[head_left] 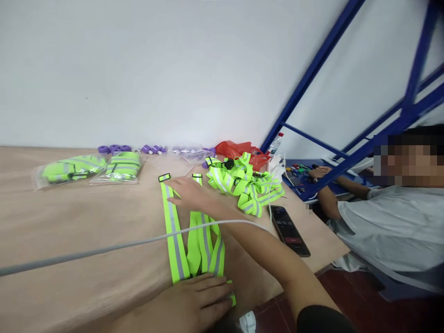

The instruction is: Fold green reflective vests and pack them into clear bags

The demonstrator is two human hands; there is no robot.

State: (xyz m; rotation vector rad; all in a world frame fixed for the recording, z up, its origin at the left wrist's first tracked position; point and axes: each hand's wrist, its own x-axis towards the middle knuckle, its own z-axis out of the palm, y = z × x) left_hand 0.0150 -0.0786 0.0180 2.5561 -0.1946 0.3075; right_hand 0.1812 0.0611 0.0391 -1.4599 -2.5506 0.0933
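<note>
A neon yellow-green reflective strap harness with grey stripes lies on the table in front of me, its bands running lengthwise away from me. My left hand rests flat on the near end of the bands, fingers stretched out and covering the part beneath. Farther up, my right hand reaches over the bands from the right. Its thumb and forefinger touch the left band just below a black buckle, apart from each other. Another buckle shows behind the right hand.
Two bagged harnesses lie at the left, with purple rolls along the wall. At the right are a tangled harness pile, a red plastic bag and a phone. A white cable crosses the foreground. A person sits beyond blue bars.
</note>
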